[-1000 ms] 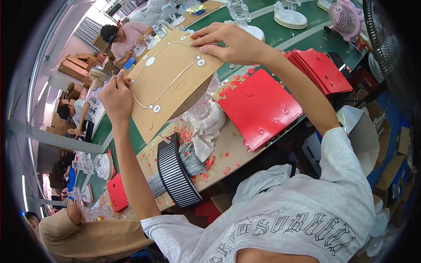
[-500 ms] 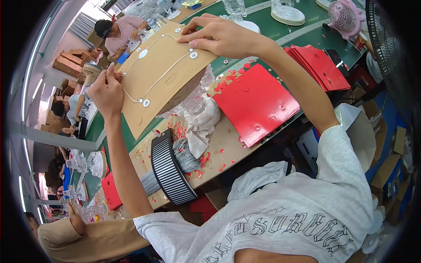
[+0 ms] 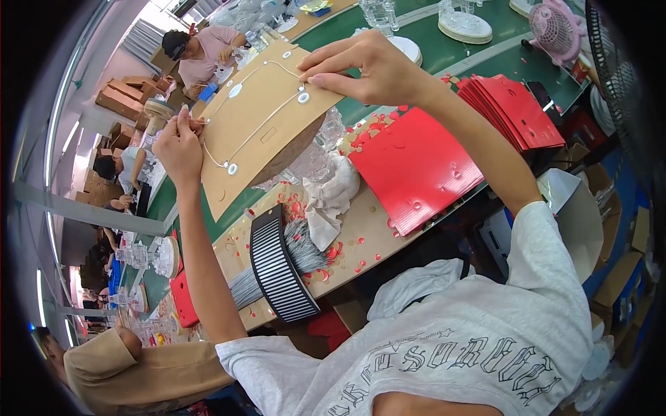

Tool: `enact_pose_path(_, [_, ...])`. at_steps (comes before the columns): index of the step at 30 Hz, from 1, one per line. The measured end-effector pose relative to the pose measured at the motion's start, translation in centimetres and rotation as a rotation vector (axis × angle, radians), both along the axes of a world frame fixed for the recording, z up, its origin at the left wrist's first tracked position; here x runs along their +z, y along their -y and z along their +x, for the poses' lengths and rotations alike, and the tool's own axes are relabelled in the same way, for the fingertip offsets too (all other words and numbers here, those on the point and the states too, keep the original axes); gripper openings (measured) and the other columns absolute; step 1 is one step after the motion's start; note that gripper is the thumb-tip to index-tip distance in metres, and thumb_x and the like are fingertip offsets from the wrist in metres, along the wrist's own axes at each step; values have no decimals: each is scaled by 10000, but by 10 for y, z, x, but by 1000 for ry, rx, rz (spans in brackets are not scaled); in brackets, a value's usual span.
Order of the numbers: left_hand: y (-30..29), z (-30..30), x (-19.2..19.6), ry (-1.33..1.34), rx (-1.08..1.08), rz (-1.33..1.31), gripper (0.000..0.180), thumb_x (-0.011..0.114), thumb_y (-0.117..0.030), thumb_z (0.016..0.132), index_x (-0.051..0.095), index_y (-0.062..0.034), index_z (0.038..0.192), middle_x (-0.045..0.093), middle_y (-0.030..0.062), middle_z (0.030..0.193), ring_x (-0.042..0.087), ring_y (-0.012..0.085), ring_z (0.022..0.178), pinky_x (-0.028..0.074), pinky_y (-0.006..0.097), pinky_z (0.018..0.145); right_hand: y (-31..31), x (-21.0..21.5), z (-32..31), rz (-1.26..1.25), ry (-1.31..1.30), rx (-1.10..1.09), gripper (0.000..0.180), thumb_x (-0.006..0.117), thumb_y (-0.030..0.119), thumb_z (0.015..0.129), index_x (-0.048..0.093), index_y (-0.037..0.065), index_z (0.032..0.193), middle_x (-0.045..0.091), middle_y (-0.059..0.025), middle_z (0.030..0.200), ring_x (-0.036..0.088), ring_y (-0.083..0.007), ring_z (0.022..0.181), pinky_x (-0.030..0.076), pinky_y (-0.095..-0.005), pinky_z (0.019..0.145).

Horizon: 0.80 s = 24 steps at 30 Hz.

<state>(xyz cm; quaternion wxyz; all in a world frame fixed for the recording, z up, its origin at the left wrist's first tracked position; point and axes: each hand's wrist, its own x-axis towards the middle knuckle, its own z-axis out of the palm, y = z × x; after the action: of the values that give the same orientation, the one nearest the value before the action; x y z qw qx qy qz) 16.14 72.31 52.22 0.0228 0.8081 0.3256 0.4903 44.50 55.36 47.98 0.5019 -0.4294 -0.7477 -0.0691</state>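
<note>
1. Compared with a second ago, the brown card (image 3: 267,114) is lifted higher and turned flatter toward the face.
2. Left hand (image 3: 179,142) fingers pinch the white cord (image 3: 258,128) at the card's edge, keeping it tight.
3. Right hand (image 3: 371,66) fingers press together on a white ring (image 3: 304,98), above the counter (image 3: 361,236).
</note>
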Motion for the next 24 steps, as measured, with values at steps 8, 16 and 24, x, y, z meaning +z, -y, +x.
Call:
enact_pose_path(8, [3,6,0,24,2,66,293,605,-142,946,685,68,758,670,83,611,640,109,562,486,243,560,-3,5,0,-38,64,-39,177,649,168,881,754,74,988,698,-60,1039,671,-213,856,533,-302,785])
enact_pose_path(16, [4,7,0,54,-82,-2,294,587,-120,957,670,82,760,686,101,662,655,117,592,518,242,575,-10,32,15,-235,121,48,194,664,196,843,755,39,912,707,-93,976,671,-220,848,517,-323,807])
enact_pose_path(24, [6,8,5,85,-184,-165,382,543,-166,990,649,95,732,672,109,673,686,143,680,541,263,610,-129,64,-54,-247,472,133,538,581,460,900,576,94,1294,597,-162,1269,554,-326,1172,411,-380,1018])
